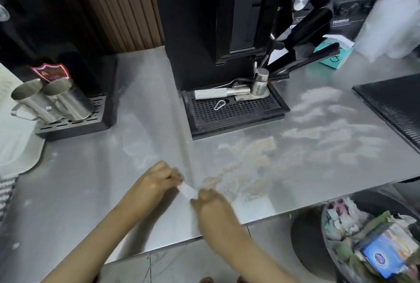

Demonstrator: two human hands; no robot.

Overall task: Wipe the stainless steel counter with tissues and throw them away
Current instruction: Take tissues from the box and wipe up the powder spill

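The stainless steel counter [95, 176] fills the middle of the view. Pale brown powder [247, 157] lies spread over its right half, with wiped streaks further right. Near the front edge my left hand [156, 180] and my right hand [212, 204] each pinch one end of a small white folded tissue [187, 189], held between them just above or on the steel; the frame does not show which. The tissue sits at the left end of the powder trail. Both hands are slightly blurred.
A black coffee machine [227, 32] with a drip tray [234, 112] stands at the back. Two steel jugs [52, 101] rest on a black rack at left. A black mat [395, 105] lies at right. A full bin [372, 244] stands below the counter's front right.
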